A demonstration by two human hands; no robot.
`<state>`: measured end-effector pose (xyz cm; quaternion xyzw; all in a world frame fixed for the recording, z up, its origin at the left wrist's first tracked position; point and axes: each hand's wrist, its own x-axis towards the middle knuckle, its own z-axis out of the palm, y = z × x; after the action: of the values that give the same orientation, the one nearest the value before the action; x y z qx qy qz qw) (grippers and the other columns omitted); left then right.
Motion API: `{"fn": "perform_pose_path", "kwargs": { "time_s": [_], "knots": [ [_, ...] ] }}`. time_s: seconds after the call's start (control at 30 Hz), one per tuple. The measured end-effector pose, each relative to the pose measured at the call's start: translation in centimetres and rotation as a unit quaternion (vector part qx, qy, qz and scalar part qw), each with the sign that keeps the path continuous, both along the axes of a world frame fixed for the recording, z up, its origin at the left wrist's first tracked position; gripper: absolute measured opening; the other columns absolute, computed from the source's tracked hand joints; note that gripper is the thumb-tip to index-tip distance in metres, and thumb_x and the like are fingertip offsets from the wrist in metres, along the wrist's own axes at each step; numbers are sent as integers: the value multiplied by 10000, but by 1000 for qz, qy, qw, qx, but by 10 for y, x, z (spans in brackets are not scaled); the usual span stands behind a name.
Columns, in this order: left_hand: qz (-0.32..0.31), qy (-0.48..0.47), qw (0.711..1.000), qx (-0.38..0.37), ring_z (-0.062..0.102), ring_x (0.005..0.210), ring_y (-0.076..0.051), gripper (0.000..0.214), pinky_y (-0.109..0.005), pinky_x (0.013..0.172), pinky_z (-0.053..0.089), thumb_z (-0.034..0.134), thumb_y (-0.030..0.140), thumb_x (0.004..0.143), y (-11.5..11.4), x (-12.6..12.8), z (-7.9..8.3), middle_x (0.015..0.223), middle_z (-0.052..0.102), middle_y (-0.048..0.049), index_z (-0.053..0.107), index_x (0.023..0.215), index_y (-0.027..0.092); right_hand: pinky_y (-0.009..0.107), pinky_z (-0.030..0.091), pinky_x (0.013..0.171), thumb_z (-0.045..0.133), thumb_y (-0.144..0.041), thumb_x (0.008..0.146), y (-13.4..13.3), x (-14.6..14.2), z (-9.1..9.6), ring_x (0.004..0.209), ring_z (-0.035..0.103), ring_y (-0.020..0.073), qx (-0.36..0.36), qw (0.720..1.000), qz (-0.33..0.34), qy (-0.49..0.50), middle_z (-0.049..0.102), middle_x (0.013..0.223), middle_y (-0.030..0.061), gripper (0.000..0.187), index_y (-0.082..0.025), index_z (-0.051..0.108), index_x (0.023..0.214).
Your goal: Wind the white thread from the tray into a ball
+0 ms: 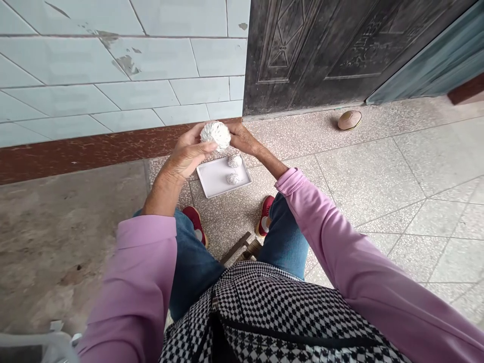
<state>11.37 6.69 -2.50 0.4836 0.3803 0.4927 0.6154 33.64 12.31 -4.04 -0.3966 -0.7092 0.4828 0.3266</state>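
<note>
A white ball (215,135) with a ridged, petal-like or yarn-like surface is held up in front of me, above the tray. My left hand (191,151) grips it from the left, thumb across its lower front and fingers behind. On the other side, my right hand (244,138) has its fingers closed at the ball's right edge; the fingertips are partly hidden. Below, a shallow white tray (214,179) rests on the floor between my feet. Two smaller whitish balls, one at the back (235,161) and one nearer me (233,178), lie in its right half.
A tiled wall (151,60) rises ahead, with a dark carved door (295,55) to its right. A pinkish oval object (350,120) lies on the speckled floor by the door. Part of a wooden stool (242,249) shows beneath me. Translucent plastic (41,343) is at lower left.
</note>
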Motion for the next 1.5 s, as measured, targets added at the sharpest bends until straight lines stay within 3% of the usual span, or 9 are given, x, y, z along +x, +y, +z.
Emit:
{"fn": "perform_pose_path", "kwargs": {
  "time_s": [0.17,0.33,0.47,0.73,0.9,1.1,1.23,1.4,1.5],
  "knots": [
    [70,18,997,-7,882,1328,-440,678,-522,1055,812,1214,473,655,10,-7,-12,1202,912,-132,827,1171,266,343,531,987,662,-61,1233,-15,-12,-1,909,610,241,45,992,33,-117,632,838,16,399,-214,678,864],
    [185,78,980,-14,898,1308,-404,665,-473,1094,786,1157,312,598,24,-13,-24,1212,923,-99,832,1174,243,372,546,1098,605,-97,1298,-34,-13,15,970,652,245,75,984,82,-143,699,926,38,342,-187,726,991],
    [212,149,966,-6,885,1231,-389,623,-454,1032,762,1146,259,580,28,-10,-25,1160,909,-85,834,1118,234,418,586,1125,606,-176,1316,-40,-4,26,1008,684,284,90,982,69,-154,776,992,86,295,-186,769,1071],
    [30,178,983,-41,782,1088,-277,610,-410,1025,636,1074,174,623,2,-2,0,1126,917,-29,913,1211,184,421,590,1111,663,-188,1308,-34,15,38,1079,729,303,106,986,2,-132,817,1082,109,325,-244,700,990],
    [-18,126,989,-75,795,1110,-290,745,-444,1082,655,1129,272,604,-6,-1,6,1165,937,-51,930,1313,155,346,500,910,813,-112,1250,-24,18,36,927,572,211,93,992,-31,-82,674,864,17,429,-249,614,895],
    [-84,74,991,-73,881,1176,-394,768,-514,1048,743,1191,361,622,-11,-2,6,1230,911,-127,916,1322,203,309,406,773,782,-101,1284,-6,18,19,786,397,142,14,999,-11,29,481,793,-59,460,-224,583,888],
    [-75,14,997,-32,864,1291,-432,747,-541,1079,758,1189,326,620,-6,-3,2,1284,874,-125,859,1286,253,276,403,704,728,-228,1366,4,12,3,742,391,141,-42,996,8,82,494,806,-63,409,-210,604,977],
    [-13,-50,999,-9,796,1534,-512,717,-609,1174,771,1176,403,687,1,-3,0,1411,868,-157,819,1296,275,260,500,810,705,-442,1402,7,1,-8,906,533,177,4,996,-13,91,592,943,-3,427,-200,632,1058],
    [-3,-59,998,-20,789,1552,-522,676,-614,1213,770,1168,410,702,0,-2,2,1370,878,-167,829,1266,255,278,530,882,663,-414,1396,5,1,-6,993,595,206,37,998,-16,45,662,1008,27,368,-202,646,1096]
  ]
}}
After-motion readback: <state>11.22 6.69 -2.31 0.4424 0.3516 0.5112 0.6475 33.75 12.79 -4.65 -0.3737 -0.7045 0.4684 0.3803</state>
